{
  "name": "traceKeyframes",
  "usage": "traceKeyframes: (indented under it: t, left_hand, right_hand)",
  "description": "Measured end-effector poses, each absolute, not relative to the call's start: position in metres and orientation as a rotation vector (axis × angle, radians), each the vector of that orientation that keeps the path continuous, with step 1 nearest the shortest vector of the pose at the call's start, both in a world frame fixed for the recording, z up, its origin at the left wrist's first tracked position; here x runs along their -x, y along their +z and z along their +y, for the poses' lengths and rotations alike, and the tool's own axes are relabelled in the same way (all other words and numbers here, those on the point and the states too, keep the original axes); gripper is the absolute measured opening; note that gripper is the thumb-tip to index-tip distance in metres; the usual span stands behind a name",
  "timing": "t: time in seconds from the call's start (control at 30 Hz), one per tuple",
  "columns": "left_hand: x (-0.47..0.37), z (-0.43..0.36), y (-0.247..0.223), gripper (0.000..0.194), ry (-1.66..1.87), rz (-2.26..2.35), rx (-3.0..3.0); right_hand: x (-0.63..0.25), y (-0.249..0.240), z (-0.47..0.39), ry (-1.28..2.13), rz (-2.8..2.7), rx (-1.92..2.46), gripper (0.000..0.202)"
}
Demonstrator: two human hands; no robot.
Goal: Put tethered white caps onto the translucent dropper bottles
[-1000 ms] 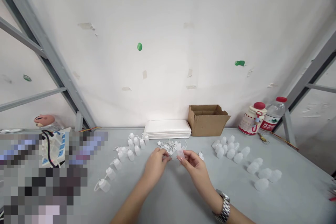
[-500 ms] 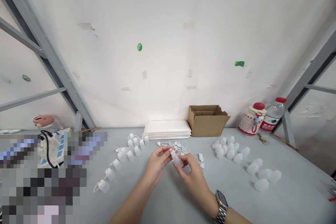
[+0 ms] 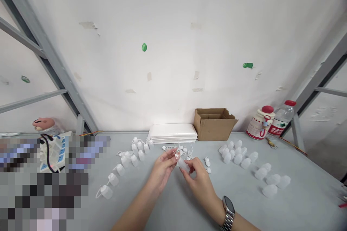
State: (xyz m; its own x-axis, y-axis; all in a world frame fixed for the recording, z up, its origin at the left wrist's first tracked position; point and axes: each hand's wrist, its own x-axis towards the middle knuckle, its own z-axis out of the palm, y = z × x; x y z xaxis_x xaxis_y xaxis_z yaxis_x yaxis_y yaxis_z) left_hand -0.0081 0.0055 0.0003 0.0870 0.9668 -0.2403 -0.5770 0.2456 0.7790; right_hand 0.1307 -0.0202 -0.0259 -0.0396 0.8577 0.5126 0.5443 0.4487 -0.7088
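Note:
Near the middle of the grey table, my right hand (image 3: 200,177) grips a small translucent bottle (image 3: 184,165) between thumb and fingers, its neck tilted up to the left. At that neck, my left hand (image 3: 163,169) pinches a small white cap (image 3: 177,154); whether the cap is seated cannot be made out. Just behind my hands lies a pile of white caps with loops (image 3: 185,149). Capped bottles (image 3: 106,191) with loops stand in a spread group on the left. Uncapped-looking translucent bottles (image 3: 246,163) are grouped on the right.
A stack of flat white packets (image 3: 173,133) and an open cardboard box (image 3: 216,130) stand against the wall. A red-lidded jar (image 3: 257,126) and a water bottle (image 3: 282,119) are at the back right. On the left lies a white power strip (image 3: 58,151).
A white cap now shows in my left fingers at the bottle's neck, where the bare neck showed before. My right hand keeps its hold on the bottle.

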Motion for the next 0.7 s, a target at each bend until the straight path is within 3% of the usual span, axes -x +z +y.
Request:
traceKeyframes:
  t: [0.1,0.27,0.33,0.53,0.7]
  left_hand:
    - [0.009,0.005,0.000,0.021,1.185,0.833,-0.608]
    - [0.010,0.004,0.000,0.024,1.179,0.899,-0.736]
    - [0.011,0.004,0.003,0.023,1.196,0.940,-0.862]
    - [0.013,0.006,0.007,0.019,1.247,1.022,-1.087]
    - [0.014,0.006,0.003,0.018,1.268,1.074,-1.116]
  right_hand:
    - [-0.132,-0.027,-0.021,0.352,-1.729,1.207,0.008]
    - [-0.134,-0.023,-0.022,0.424,-1.692,1.188,0.014]
    - [-0.134,-0.019,-0.020,0.608,-1.603,1.164,0.016]
    - [-0.134,-0.010,-0.011,1.587,-1.085,0.908,0.033]
    - [-0.135,-0.010,-0.010,1.694,-0.906,0.864,0.033]
